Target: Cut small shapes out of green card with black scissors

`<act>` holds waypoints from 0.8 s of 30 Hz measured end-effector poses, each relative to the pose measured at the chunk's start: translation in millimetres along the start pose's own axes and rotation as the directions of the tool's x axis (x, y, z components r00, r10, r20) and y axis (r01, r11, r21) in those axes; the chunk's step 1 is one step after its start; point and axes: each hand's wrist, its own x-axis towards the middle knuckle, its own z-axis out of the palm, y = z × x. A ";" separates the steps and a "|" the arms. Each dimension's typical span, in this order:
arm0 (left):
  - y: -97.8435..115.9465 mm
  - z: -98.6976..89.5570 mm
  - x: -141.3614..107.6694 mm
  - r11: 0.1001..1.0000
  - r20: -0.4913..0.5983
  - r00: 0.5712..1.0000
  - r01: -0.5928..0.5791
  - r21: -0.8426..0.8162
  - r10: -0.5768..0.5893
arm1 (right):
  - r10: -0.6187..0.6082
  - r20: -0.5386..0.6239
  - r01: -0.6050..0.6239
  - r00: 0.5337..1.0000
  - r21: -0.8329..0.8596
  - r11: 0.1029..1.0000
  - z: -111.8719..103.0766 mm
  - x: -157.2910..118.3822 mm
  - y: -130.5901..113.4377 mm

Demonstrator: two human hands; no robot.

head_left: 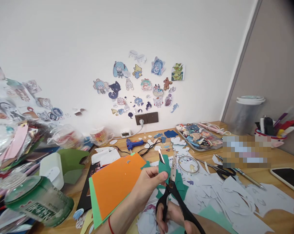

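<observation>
Between the thumb and fingers of my left hand (152, 178) is a small piece of dark green paper (163, 167), held up over the table. My right hand (172, 216) has its fingers through the handles of black-handled scissors (171, 188). The scissors' blades are spread apart, one on either side of the green piece, pointing away from me. More green paper scraps (182, 187) lie beneath, on top of white cut sheets. Orange paper (117, 182) lies left of my left hand, with light green paper (95, 208) under it.
A green can (41, 201) stands at the left near a cluttered heap. Farther back are a blue glue gun (134, 144) and a tray of cutouts (200, 136). On the right lie a second pair of scissors (222, 170), a pen (250, 178) and a phone (288, 178).
</observation>
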 end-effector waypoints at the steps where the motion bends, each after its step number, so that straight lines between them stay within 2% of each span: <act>1: -0.4 -0.3 -0.1 1.000 0.003 1.000 0.001 0.002 -0.001 | -0.006 -0.002 0.006 1.000 -0.002 1.000 -0.6 0.4 -0.3; 10: -0.5 -0.8 -2.3 1.000 -0.011 1.000 -0.020 0.016 0.020 | -0.042 -0.081 0.044 0.996 0.030 0.999 -8.6 4.2 22.2; 17: 2.3 -0.2 -1.9 0.999 -0.002 0.999 -0.039 0.034 0.039 | -0.072 -0.093 0.079 0.993 0.080 0.994 -13.8 14.1 43.8; 21: 2.2 -1.3 -1.8 0.997 -0.019 0.999 -0.044 0.066 0.045 | -0.077 -0.155 0.089 0.985 0.070 0.994 -11.1 11.7 44.1; 24: 3.0 -1.6 -2.1 0.994 -0.032 0.998 -0.046 0.097 0.049 | -0.048 -0.161 0.054 0.986 0.031 0.998 -9.7 8.2 37.2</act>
